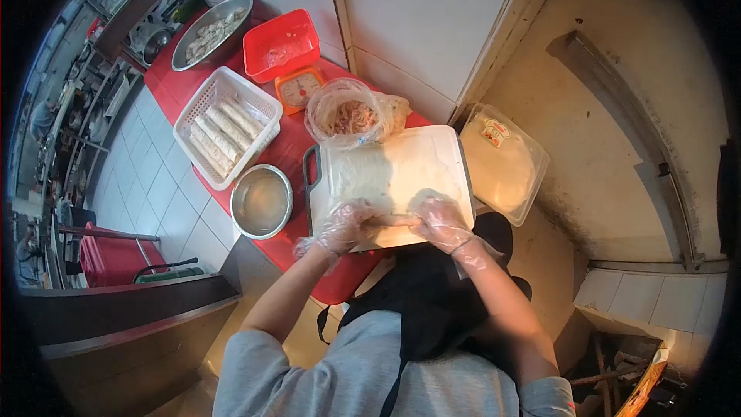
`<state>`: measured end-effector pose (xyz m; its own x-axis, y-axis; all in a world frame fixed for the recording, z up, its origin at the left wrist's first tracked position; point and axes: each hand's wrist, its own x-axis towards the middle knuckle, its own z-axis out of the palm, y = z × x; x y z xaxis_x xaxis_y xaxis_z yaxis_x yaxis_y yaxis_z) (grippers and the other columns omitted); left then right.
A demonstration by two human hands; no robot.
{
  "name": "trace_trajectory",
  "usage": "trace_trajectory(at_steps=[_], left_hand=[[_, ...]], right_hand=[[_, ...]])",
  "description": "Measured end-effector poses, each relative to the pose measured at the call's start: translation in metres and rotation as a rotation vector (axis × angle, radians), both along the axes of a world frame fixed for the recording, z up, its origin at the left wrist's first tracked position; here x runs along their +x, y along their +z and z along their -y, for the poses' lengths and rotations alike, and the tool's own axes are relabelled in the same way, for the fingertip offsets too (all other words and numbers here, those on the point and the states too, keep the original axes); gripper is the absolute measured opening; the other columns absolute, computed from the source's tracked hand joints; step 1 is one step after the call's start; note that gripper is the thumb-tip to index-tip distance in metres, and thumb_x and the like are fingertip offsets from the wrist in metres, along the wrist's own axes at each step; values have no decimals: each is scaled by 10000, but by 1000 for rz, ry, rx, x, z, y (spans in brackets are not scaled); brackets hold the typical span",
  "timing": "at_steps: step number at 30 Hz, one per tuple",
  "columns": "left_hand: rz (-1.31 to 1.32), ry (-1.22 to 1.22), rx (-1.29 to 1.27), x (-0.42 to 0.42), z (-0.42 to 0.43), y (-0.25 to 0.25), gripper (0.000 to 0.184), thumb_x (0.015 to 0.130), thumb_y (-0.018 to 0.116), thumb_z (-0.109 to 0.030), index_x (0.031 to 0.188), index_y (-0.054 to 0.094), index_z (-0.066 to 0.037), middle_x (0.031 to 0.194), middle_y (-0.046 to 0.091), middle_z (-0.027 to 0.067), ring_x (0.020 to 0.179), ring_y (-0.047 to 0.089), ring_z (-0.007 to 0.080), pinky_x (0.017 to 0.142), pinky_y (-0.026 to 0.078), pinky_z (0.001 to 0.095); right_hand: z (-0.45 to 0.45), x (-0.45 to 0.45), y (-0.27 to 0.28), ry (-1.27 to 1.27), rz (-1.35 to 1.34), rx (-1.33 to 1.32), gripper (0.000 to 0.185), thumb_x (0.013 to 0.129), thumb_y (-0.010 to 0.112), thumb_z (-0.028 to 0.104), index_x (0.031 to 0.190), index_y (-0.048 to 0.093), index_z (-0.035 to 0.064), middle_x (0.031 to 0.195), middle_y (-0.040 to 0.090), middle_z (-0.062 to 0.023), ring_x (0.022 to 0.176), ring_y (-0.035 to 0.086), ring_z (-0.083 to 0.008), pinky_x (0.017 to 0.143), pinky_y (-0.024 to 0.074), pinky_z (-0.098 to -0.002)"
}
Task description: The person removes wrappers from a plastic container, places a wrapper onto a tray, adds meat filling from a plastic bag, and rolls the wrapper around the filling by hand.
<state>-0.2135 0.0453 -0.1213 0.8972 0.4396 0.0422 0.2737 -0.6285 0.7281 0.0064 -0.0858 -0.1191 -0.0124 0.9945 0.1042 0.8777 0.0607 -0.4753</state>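
A white cutting board (436, 150) with a dark edge and handle lies before me. On it a thin, pale wrapper sheet (361, 174) is spread. Along the board's near edge runs a slim, pale roll (392, 221). My left hand (345, 225), in a clear plastic glove, has its fingers closed around the left end of the roll. Gloved the same way, my right hand (442, 222) grips the right end. The fingertips partly hide both ends. Just beyond the board sits a clear plastic bag (323, 114) of minced filling (355, 117).
A white basket (266, 120) holds several finished rolls (224, 135). A metal bowl of liquid (262, 201) stands left of the board. Behind are an orange scale (299, 89) with a red tray (282, 46) and a large metal basin (212, 33). At right is a clear plastic container (505, 166).
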Motion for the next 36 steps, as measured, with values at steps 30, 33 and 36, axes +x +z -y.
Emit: trace_trajectory(at_steps=[30,33,36], left_hand=[[357,-2,247,-2,-5,-36,361,734,659,-28,1085,683,-109,975,710,159,866,675,396,730,549,440],[328,70,361,-12,-5,-54,394,732,656,-17,1109,682,-129,1015,703,144,923,663,379,803,537,426],[219,107,383,-16,1,-52,371,742,673,-57,1103,682,-143,1083,677,115,1027,627,338,898,494,425]], right_hand=[[-16,-55,-15,-32,-165,314,249,843,627,90,1082,656,27,1077,672,-165,1003,634,-347,931,487,-453],[1,-30,-27,-150,-310,429,154,845,606,56,983,667,30,1002,691,-156,947,653,-344,891,508,-453],[28,10,-16,-135,-13,322,129,818,639,52,941,668,30,1001,697,-150,947,661,-325,869,520,-446]])
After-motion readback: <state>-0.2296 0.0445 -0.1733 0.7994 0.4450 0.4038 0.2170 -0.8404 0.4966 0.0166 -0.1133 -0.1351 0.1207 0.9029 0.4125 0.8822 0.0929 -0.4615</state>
